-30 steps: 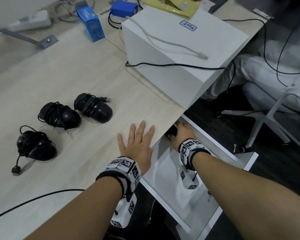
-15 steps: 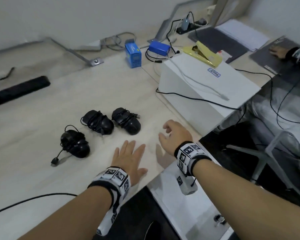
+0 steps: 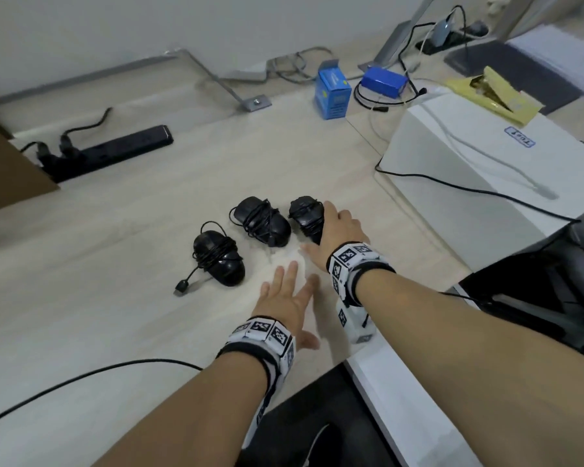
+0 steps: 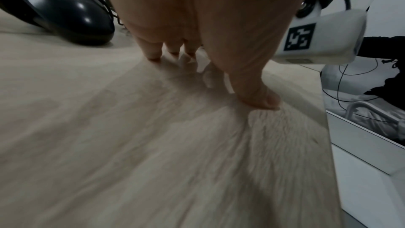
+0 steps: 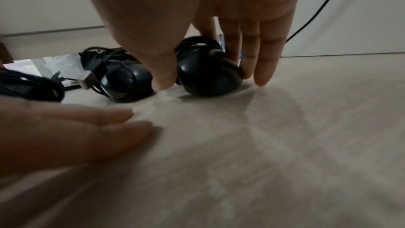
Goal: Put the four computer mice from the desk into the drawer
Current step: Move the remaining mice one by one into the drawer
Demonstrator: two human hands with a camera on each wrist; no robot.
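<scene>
Three black mice with cords wrapped round them lie on the light wooden desk (image 3: 115, 281): a left mouse (image 3: 220, 257), a middle mouse (image 3: 262, 221) and a right mouse (image 3: 304, 212). My right hand (image 3: 332, 227) reaches down over the right mouse (image 5: 208, 75), with the thumb (image 5: 163, 75) on its left side and the fingers (image 5: 263, 68) against its right side. My left hand (image 3: 285, 298) lies flat on the desk near the front edge and holds nothing. The white drawer (image 3: 402, 399) stands open at the lower right, and my right forearm hides its inside.
A white box (image 3: 486, 163) with a black cable across it stands to the right of the mice. A blue carton (image 3: 332, 92) and a black power strip (image 3: 115, 150) are further back. Another black cable (image 3: 81, 375) runs along the desk's front left.
My right hand came up out of the drawer, crossed the desk and closed round the right mouse. My left hand stayed flat on the desk. The head view swung left.
</scene>
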